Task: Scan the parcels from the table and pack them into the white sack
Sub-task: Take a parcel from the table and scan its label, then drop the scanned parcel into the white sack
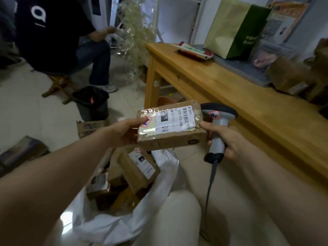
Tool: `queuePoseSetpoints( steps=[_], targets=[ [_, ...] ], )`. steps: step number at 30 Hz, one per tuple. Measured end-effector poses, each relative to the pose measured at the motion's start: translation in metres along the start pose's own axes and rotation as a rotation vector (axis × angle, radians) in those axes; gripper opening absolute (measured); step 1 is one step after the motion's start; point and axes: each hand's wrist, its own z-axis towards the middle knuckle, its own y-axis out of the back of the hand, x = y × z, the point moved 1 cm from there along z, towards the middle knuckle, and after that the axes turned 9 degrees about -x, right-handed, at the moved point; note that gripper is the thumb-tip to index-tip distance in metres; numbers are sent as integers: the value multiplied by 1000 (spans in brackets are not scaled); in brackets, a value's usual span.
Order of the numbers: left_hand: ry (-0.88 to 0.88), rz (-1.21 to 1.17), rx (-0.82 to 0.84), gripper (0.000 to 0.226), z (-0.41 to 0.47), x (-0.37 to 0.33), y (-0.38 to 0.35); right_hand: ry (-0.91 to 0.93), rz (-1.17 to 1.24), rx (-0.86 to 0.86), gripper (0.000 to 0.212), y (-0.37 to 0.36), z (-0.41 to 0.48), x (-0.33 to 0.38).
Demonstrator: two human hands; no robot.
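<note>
The left hand (124,134) grips a flat cardboard parcel (170,141) by its left end. Its thumb lies on the top face, over a red-edged sticker (145,123), and the other fingers curl underneath, hidden by the box. The parcel runs rightward from those fingers, held in the air with its white shipping label (174,119) facing up just past the thumb tip.

The right hand (229,141) holds a grey barcode scanner (217,125), with its fingers (209,143) clenched round the handle. The foremost fingertip sits at the parcel's right end; whether it touches the box I cannot tell. The scanner's dark head rises above these fingers, just beside the parcel's far right corner. Its cable (211,176) hangs down below the fist.

Directly below the left fingers and the held parcel, the white sack (110,226) stands open on the floor. It holds several cardboard boxes, and the topmost labelled box (140,167) lies tilted just beneath the held parcel.

To the right of the right fingers runs the wooden surface (248,107). Farther along it, beyond the scanner head, stand a green paper bag (236,31) and a red-and-white packet (194,51). Blurred brown parcels (291,75) sit at its far right.

Well beyond the left fingers, a seated person (53,38) faces away, with a black bin (92,103) near their feet.
</note>
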Motion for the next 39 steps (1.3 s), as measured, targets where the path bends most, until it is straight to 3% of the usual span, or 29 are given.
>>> queuePoseSetpoints(
  steps=[4,7,9,11,14,19,23,29,33,39],
  targets=[
    [33,-35,-106,52,9,34,42,-3,-65,-19,43,-43,12,-23],
    [14,56,-532,45,18,70,89,33,-149,9,34,-75,16,-40],
    [78,371,-853,43,16,103,126,60,-230,51,34,-97,16,-51],
    [214,542,-961,45,8,136,151,94,-305,89,38,-117,13,-62],
    [365,483,-888,44,0,180,162,193,-402,142,41,-144,11,-81],
    [438,423,-783,38,-5,230,153,308,-571,213,44,-177,9,-109],
    [387,425,-738,26,-10,247,154,324,-658,254,46,-189,4,-123],
    [234,375,-871,16,-10,210,176,346,-762,277,55,-203,-6,-133],
    [207,365,-895,16,-15,181,192,244,-768,354,35,-210,-12,-147],
    [299,469,-791,10,-13,192,175,75,-726,109,23,-183,16,-148]
  ],
)
